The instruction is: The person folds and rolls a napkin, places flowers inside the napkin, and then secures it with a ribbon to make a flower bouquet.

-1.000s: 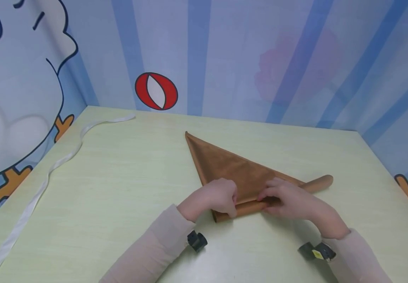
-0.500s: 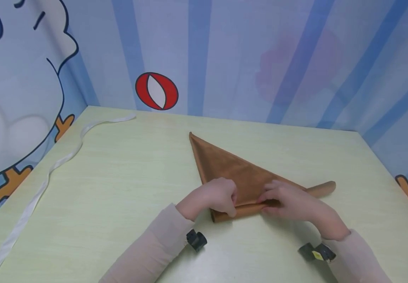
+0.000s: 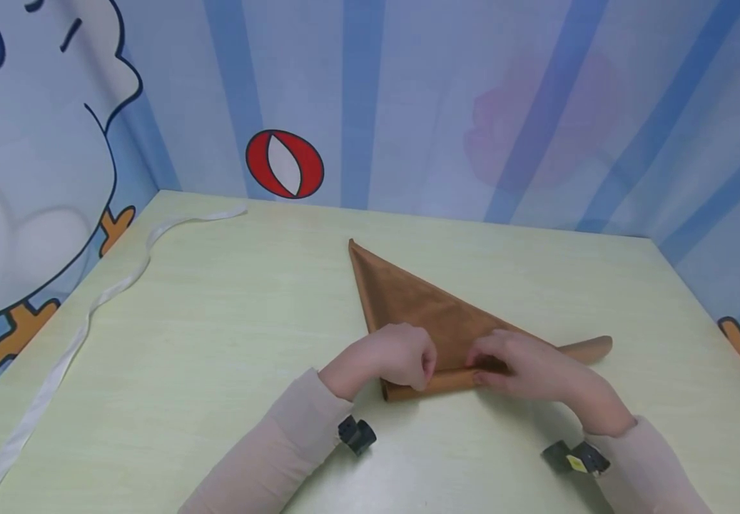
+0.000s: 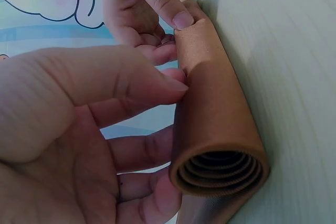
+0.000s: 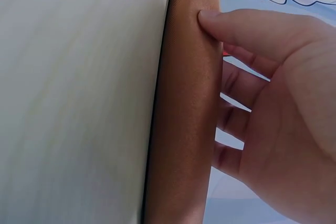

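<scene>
A brown cloth [image 3: 421, 307] lies on the table as a flat triangle, its near edge wound into a tube. Several coiled layers show at the tube's open end [image 4: 220, 171] in the left wrist view. At the left part of this roll, my left hand [image 3: 402, 357] holds it with curled fingers, thumb at its side. My right hand [image 3: 524, 364] pinches the roll further right, the thumb [image 5: 215, 24] pressing into the cloth and the fingertips hidden behind it. Beyond the right hand, a rolled end [image 3: 588, 349] of the cloth sticks out.
A long white ribbon [image 3: 115, 289] winds along the left side of the pale table [image 3: 247, 321]. Printed cartoon panels [image 3: 421, 107] stand around the back and sides. Small black cameras [image 3: 357, 435] sit at both wrists.
The cloth's far tip has moved to the right, and its rolled right end has shifted slightly right and nearer. Both hands stay almost in place on the roll, their fingers shifting slightly.
</scene>
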Tool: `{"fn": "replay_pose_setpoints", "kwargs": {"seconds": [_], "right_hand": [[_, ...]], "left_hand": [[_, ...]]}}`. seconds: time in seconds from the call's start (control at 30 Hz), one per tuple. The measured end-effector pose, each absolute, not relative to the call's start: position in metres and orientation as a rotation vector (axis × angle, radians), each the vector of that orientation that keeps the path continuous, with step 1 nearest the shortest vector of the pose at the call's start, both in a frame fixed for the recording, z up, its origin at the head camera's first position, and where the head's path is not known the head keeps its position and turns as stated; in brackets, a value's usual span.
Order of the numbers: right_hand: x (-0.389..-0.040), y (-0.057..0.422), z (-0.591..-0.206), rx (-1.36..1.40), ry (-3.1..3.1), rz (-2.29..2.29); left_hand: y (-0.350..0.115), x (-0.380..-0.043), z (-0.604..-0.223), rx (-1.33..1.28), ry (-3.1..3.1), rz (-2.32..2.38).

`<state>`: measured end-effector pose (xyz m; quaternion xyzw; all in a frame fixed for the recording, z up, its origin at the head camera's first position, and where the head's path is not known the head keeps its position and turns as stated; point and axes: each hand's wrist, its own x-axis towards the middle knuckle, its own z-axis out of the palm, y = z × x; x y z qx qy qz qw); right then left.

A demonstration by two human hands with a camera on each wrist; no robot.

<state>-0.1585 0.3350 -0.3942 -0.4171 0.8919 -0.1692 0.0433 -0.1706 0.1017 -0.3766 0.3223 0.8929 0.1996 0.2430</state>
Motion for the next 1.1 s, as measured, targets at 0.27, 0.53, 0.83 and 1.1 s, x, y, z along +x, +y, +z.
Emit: {"fn": "replay_pose_setpoints", "kwargs": {"seconds": [0.27,0.53,0.83,1.1], "right_hand": [[-0.1590,0.3339,-0.3961,-1.330,2.758,-0.487],[-0.1584,0.3342,-0.3957,-1.353,2.752,-0.508],[-0.1579,0.3345,-0.3951,-1.355,2.747,-0.529],[-0.1588,0.3358,-0.3980,-1.401,2.781,-0.483]], "left_hand": [[0.1018,-0.1705,-0.3772,0.859,2.480,0.542],[0.1010,-0.1689,-0.3771,0.812,2.473,0.578],[0.1016,-0.1681,-0.3759,0.801,2.507,0.554],[0.1011,-0.1695,-0.3779,0.802,2.516,0.543]]}}
